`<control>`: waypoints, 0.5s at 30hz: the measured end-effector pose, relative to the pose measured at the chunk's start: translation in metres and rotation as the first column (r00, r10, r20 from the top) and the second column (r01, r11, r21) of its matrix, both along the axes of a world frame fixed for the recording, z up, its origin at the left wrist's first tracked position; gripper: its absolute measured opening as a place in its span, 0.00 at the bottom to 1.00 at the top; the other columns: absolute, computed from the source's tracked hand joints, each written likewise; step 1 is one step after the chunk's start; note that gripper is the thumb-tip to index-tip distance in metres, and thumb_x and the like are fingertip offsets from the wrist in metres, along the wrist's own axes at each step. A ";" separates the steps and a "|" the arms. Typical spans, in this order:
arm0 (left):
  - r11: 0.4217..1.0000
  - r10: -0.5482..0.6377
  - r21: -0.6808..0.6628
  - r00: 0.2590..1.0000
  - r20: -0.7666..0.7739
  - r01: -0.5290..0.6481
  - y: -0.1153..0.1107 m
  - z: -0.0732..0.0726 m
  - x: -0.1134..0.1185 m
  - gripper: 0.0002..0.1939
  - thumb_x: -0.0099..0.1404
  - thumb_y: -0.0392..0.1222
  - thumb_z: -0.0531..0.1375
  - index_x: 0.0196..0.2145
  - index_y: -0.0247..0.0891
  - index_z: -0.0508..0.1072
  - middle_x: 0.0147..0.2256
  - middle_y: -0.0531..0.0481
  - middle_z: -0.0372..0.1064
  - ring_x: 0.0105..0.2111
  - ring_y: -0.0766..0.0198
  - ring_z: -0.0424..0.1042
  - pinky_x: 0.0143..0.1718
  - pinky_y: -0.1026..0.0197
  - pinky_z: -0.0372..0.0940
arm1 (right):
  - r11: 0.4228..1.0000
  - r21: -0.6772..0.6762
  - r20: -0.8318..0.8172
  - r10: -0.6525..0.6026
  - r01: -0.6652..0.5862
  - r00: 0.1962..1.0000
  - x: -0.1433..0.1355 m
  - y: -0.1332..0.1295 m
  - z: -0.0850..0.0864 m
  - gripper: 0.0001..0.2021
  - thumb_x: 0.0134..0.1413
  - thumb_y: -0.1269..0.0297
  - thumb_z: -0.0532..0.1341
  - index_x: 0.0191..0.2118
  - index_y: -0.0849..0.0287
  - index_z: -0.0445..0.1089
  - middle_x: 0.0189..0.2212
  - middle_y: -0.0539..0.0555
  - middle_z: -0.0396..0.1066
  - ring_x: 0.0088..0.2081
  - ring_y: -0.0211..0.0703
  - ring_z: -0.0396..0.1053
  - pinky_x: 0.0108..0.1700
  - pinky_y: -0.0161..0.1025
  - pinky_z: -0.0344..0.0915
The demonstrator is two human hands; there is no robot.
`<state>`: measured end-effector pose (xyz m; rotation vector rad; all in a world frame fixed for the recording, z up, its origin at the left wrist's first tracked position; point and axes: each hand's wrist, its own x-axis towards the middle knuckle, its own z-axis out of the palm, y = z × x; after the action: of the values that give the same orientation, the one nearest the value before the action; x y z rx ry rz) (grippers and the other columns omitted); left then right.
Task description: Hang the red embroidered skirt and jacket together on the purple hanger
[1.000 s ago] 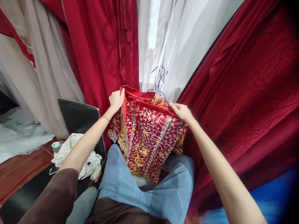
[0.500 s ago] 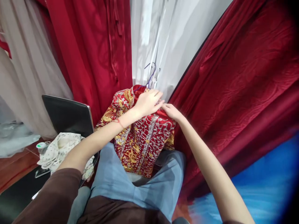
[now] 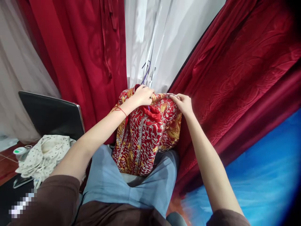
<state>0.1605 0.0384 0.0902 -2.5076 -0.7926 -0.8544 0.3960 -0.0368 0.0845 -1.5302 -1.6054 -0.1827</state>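
Now both hands grip the red gold-and-silver embroidered garment [image 3: 145, 138] over the lap: left hand [image 3: 142, 95] closed on its top by the purple wire hanger [image 3: 145, 70], right hand [image 3: 184, 103] pinching the shoulder edge.

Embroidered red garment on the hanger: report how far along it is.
Done: the purple hanger sits inside the embroidered red garment. In hand: left hand and right hand grip its top edge. Left: it rests on the lap, not yet hung among the red curtains.

A black chair [image 3: 50, 114] holds a dotted cream cloth [image 3: 44, 155], with dark red curtains [image 3: 235, 72] and white fabric [image 3: 164, 40] behind.
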 end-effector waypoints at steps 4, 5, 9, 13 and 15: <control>0.995 0.074 -0.070 0.996 -0.048 -0.077 -0.004 0.012 0.003 0.14 0.57 0.30 0.57 0.40 0.30 0.79 0.34 0.42 0.77 0.39 0.55 0.74 0.51 0.50 0.61 | 0.975 -0.002 0.074 -0.221 0.222 0.972 -0.007 0.013 -0.011 0.23 0.58 0.40 0.54 0.29 0.56 0.68 0.31 0.55 0.70 0.36 0.46 0.65 0.37 0.38 0.58; 0.992 0.093 -0.087 0.995 -0.042 -0.096 -0.006 0.013 0.005 0.14 0.59 0.29 0.55 0.38 0.30 0.79 0.34 0.41 0.78 0.38 0.55 0.74 0.51 0.50 0.60 | 0.964 0.008 0.114 -0.265 0.266 0.957 -0.011 0.015 -0.015 0.22 0.59 0.41 0.54 0.31 0.57 0.69 0.34 0.57 0.72 0.38 0.48 0.66 0.40 0.40 0.59; 0.981 0.159 -0.120 0.987 0.028 -0.155 -0.012 0.010 0.014 0.15 0.66 0.32 0.53 0.36 0.30 0.81 0.35 0.38 0.79 0.38 0.54 0.75 0.51 0.49 0.59 | 0.913 0.118 0.180 -0.407 0.391 0.896 -0.037 0.016 -0.033 0.19 0.61 0.48 0.54 0.39 0.60 0.68 0.45 0.65 0.70 0.46 0.54 0.65 0.49 0.49 0.60; 0.976 0.202 -0.088 0.978 0.054 -0.197 -0.011 0.002 0.023 0.16 0.69 0.39 0.55 0.36 0.31 0.82 0.34 0.39 0.79 0.36 0.55 0.75 0.52 0.49 0.58 | 0.996 -0.025 -0.028 -0.082 0.081 0.996 -0.065 0.019 -0.048 0.20 0.59 0.43 0.53 0.35 0.58 0.64 0.33 0.55 0.70 0.35 0.44 0.65 0.40 0.41 0.62; 0.976 0.209 -0.081 0.976 0.060 -0.204 -0.008 -0.001 0.026 0.16 0.69 0.40 0.55 0.36 0.31 0.82 0.33 0.39 0.79 0.35 0.55 0.75 0.52 0.48 0.58 | 0.986 -0.129 -0.170 0.079 -0.102 0.982 -0.076 0.023 -0.051 0.22 0.55 0.39 0.54 0.30 0.56 0.61 0.27 0.51 0.68 0.30 0.41 0.63 0.36 0.38 0.62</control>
<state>0.1862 0.0302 0.0897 -2.4149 -1.1052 -0.8555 0.3205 -0.0136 0.0331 -1.5291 -1.5783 0.1038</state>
